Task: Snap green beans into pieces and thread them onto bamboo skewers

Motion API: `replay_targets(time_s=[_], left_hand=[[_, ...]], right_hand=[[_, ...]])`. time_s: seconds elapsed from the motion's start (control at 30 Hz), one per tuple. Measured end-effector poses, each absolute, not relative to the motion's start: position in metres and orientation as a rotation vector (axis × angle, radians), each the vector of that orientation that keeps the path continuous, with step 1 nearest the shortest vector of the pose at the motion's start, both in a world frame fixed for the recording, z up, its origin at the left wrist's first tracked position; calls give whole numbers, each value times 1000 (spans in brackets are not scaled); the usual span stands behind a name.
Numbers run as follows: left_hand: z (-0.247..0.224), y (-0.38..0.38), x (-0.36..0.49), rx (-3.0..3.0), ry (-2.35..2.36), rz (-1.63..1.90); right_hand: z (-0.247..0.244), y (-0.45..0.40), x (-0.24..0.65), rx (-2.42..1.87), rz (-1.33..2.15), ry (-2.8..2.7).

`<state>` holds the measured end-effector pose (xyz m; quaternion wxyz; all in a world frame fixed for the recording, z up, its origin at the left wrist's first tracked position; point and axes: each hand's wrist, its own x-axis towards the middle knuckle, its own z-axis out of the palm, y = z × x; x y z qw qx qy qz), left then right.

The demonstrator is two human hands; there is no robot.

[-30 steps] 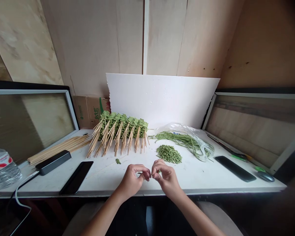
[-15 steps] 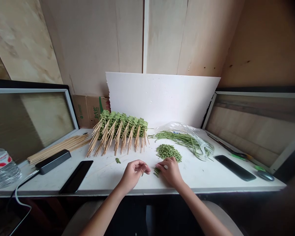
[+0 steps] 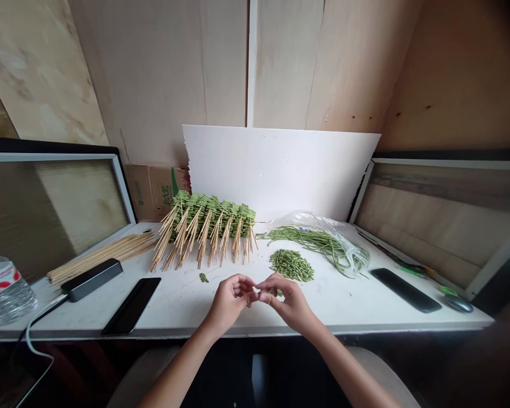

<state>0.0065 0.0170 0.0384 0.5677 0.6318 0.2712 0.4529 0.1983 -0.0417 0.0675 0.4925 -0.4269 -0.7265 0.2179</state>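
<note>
Above the front of the white table, my left hand (image 3: 233, 299) and my right hand (image 3: 288, 300) meet fingertip to fingertip. Both are closed in a pinch around a small green bean piece (image 3: 259, 294), mostly covered by the fingers. More cut bean pieces (image 3: 279, 293) show partly behind my right fingers. Just beyond that hand lies a heap of short green bean pieces (image 3: 292, 265). A small cluster of bean pieces (image 3: 203, 277) rests to the left of my left hand, beside a faint thin stick.
Bean skewers (image 3: 215, 218) are stacked at the back, sticks forward. Long green beans (image 3: 314, 239) lie partly under a clear bag (image 3: 318, 221). Bare skewers (image 3: 106, 255), a black box (image 3: 92, 279), a phone (image 3: 131, 306) and a bottle (image 3: 6, 289) stand left; a dark slab (image 3: 407, 290) and mouse (image 3: 458, 303) right.
My right hand has lifted from the bean pieces on the table and moved left, its fingertips now meeting those of my left hand. The left hand has hardly moved.
</note>
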Motion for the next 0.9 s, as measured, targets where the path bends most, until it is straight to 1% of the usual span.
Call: replay_targets(time_s=[0.17,0.33,0.53,0.67,0.8,0.9], left_hand=[[53,13,2,1488,635,1052],[65,7,-3,1641,706,1042],[72,-3,-2,1919,806,1294],[77,-9,-1,2041,743,1395],[75,-12,0,2083,692,1326],[72,-13,2,2108,716,1262]], right_hand=[[67,-40,200,-1057,408,-1672],[65,-38,204,-1079,276,-1571],[74,-45,200,-1052,155,-1739],[76,-48,195,-1022,21,-1765],[74,-50,190,-981,-10,-1767],[72,-54,184,-967,45,-1766]])
